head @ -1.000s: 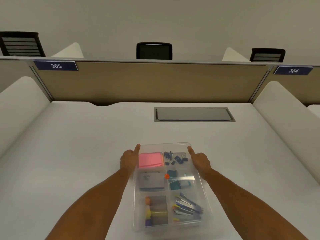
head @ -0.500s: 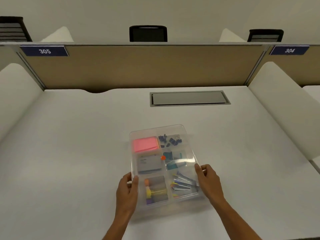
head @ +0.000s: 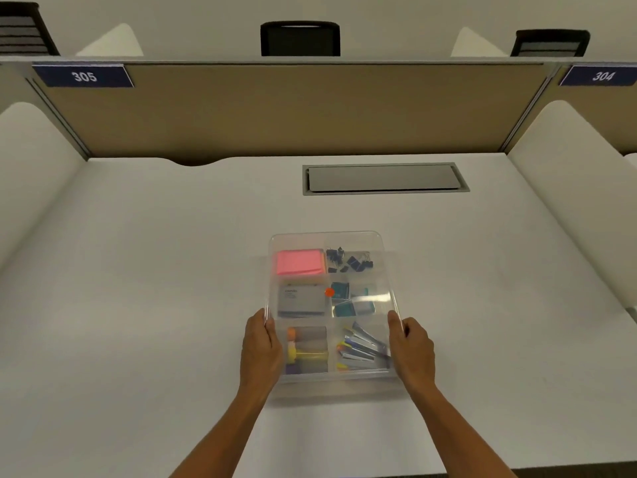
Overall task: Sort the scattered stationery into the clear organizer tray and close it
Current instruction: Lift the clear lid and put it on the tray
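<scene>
Head view looks down on the clear organizer tray (head: 329, 243), which sits low in the middle of the frame on the white desk (head: 155, 288), with its transparent lid on top catching a pale glare across the middle. Through the plastic six compartments show in two columns: upper left holds a pink sticky-note pad (head: 299, 262), upper right a cluster of dark blue binder clips (head: 350, 261), middle left a grey-white box with small print (head: 300, 301), middle right some teal and white packets (head: 353, 301), and an orange dot (head: 329, 292) sits at the divider between those two. Lower left holds orange, yellow and purple pieces (head: 305, 351) that are too blurred to name, and lower right a fan of silvery strips with coloured tips (head: 362, 348). Left hand (head: 260, 350) clasps the tray's left edge, thumb over the rim near the lower-left compartment; right hand (head: 410, 350) clasps the right edge the same way, thumb on top and fingers curled down the side. Both forearms rise from the bottom of the frame. Beyond the tray, a grey cable hatch (head: 385, 178) is set into the desk in the upper middle. A tan partition (head: 293, 108) runs across behind, with blue labels reading 305 (head: 83, 76) at upper left and 304 (head: 603, 76) at upper right. Black chair backs (head: 300, 39) stand above it.
</scene>
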Demonstrator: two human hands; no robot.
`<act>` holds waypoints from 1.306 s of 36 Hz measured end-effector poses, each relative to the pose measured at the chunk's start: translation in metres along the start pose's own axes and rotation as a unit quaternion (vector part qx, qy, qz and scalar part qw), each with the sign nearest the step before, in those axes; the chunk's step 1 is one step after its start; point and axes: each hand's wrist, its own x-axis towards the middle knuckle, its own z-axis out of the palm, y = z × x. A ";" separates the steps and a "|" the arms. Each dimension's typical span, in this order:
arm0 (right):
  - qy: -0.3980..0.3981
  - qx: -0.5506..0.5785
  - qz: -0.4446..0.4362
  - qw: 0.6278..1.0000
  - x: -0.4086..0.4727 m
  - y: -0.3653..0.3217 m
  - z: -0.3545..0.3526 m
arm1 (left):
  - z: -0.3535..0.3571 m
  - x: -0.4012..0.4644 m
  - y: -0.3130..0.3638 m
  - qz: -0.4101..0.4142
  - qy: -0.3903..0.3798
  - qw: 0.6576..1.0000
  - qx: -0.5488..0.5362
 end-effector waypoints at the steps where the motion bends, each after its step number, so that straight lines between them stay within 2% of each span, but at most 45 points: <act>1: 0.002 0.004 0.001 1.000 0.000 0.000 0.001 | 0.000 0.003 -0.001 0.001 -0.001 1.000 0.003; 21: 0.037 0.016 -0.004 0.999 0.032 -0.018 0.010 | 0.013 0.046 0.004 0.017 0.011 1.000 -0.007; 40: -0.012 -0.002 0.018 1.000 0.044 -0.037 0.007 | 0.012 0.067 0.012 0.037 0.005 0.999 0.023; 45: -0.038 -0.027 0.031 0.998 0.045 -0.038 0.005 | 0.011 0.066 0.022 0.026 -0.020 0.999 0.033; 47: -0.044 -0.031 0.026 0.998 0.044 -0.039 0.002 | 0.009 0.064 0.026 0.050 -0.029 0.997 0.059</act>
